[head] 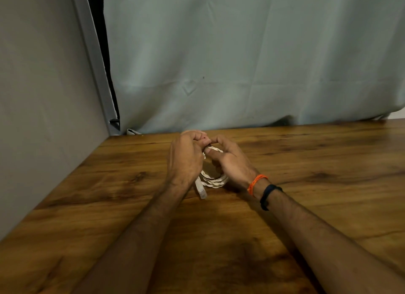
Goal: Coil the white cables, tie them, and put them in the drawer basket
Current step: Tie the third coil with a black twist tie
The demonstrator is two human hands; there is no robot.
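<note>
Both hands meet over a coiled white cable (213, 179) that stands near the far edge of the wooden table (306, 162). The left hand (186, 160) curls its fingers round the coil's upper left side, while the right hand (230, 162) pinches something small and dark at the top of the loop (too small to identify). A clear plug (202, 191) hangs at the coil's lower left. No writing is legible anywhere.

Wooden table (306, 217), pale grey-green curtain (241, 52) behind it, grey wall panel (39, 96) at left
</note>
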